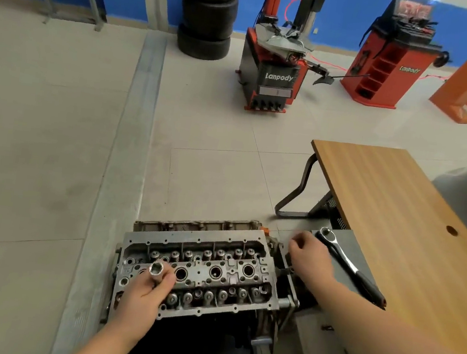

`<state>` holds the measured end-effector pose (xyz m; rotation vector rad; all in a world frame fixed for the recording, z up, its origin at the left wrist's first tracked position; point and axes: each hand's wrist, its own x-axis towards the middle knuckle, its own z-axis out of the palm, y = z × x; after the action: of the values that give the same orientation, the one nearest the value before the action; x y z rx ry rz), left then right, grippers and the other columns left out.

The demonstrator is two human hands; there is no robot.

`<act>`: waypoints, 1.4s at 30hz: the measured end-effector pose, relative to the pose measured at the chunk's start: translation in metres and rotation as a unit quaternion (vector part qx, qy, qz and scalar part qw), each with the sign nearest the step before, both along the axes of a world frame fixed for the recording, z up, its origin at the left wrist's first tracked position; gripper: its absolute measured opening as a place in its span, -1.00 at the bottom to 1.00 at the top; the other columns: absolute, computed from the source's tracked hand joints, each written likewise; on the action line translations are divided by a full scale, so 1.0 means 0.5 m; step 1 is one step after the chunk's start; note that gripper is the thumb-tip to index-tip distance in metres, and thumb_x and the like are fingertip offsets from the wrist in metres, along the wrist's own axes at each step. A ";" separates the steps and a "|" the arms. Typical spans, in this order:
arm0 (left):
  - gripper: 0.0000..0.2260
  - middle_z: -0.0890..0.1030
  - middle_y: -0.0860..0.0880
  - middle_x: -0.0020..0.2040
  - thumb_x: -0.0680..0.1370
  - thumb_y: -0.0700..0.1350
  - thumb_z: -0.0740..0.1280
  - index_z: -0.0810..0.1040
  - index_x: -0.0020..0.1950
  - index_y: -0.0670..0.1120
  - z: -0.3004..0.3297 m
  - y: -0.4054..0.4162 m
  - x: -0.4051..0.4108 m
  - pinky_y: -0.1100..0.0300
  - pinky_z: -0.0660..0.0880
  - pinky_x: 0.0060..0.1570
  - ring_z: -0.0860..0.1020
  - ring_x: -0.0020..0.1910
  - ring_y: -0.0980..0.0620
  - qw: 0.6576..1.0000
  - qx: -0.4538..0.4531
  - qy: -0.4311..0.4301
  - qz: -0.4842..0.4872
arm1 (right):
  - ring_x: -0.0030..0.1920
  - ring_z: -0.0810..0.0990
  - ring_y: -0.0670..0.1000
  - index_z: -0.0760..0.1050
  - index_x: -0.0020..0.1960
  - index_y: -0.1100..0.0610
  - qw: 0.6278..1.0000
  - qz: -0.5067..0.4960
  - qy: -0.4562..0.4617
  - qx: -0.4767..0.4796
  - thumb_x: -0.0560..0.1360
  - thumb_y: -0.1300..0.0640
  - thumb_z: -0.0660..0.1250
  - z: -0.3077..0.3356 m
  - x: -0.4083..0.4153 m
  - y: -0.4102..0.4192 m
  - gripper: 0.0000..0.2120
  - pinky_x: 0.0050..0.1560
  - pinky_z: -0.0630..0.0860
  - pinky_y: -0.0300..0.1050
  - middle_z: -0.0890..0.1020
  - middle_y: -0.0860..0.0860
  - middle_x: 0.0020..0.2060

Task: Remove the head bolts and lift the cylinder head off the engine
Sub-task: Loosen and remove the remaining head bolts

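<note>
- The grey cast-metal cylinder head (197,272) sits on the engine block low in the head view, its valve side facing up. Its long axis runs left to right, tilted slightly away at the right end.
- Three round plug wells lie in a row along the middle of the cylinder head; rows of valve springs run along the near and far edges.
- The left hand (147,292) is over the left end of the cylinder head. Its fingers are curled round a chromed steel socket (156,269), held upright with the open hexagon end toward the camera.
- The right hand (309,255) is just beyond the right end of the cylinder head, back of the hand up, fingers bent downward. What they touch is hidden; I cannot tell whether they hold anything.
- A chromed ratchet wrench with a black handle (345,264) lies on a dark grey metal plate (361,251) just right of the right hand, head away, handle toward the camera.
- A wood-topped bench (386,195) stands to the right on bent grey tube legs, its near edge beside the dark grey metal plate.
- On the tiled floor (52,154) beyond: a stack of black tyres (207,11), a red and black tyre changer (275,64) and a red wheel balancer (387,63).
- A steel floor channel (134,135) runs away from the camera left of the engine.
</note>
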<state>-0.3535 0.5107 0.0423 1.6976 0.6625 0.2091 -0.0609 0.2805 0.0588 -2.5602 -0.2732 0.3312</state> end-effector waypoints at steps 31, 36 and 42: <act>-0.65 0.47 -0.01 -0.27 0.60 0.20 0.24 0.51 -0.01 -0.08 0.018 -0.064 0.026 -0.03 0.46 -0.01 0.49 -0.22 0.00 0.987 0.058 0.059 0.141 | -0.24 0.60 -0.02 0.46 -0.08 0.00 0.978 0.095 0.092 -0.160 0.53 0.18 0.35 -0.108 0.133 -0.124 -0.89 -0.40 0.37 -0.20 0.60 0.00 -0.22; -0.76 0.39 0.00 -0.29 0.70 -0.05 0.27 0.45 -0.09 -0.16 0.017 -0.062 0.028 0.01 0.40 -0.03 0.40 -0.25 0.05 0.992 0.028 0.036 0.117 | -0.42 0.54 -0.07 0.52 -0.08 0.05 0.963 0.170 0.211 0.001 0.46 0.23 0.35 -0.001 0.048 -0.018 -0.90 -0.47 0.39 -0.26 0.61 0.03 -0.28; -0.78 0.47 -0.04 -0.26 0.70 -0.08 0.29 0.48 -0.13 -0.11 0.036 -0.065 0.028 0.03 0.47 0.10 0.50 -0.15 -0.04 0.994 -0.014 0.029 0.106 | -0.41 0.52 -0.02 0.51 0.08 -0.05 0.884 0.346 0.296 0.105 0.49 -0.33 0.44 0.149 -0.092 0.076 -0.61 -0.44 0.47 -0.15 0.62 -0.03 -0.36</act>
<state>-0.3395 0.4784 0.0604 1.6119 0.8863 0.2989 -0.1071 0.3184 0.1333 -1.9398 -0.9226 1.2374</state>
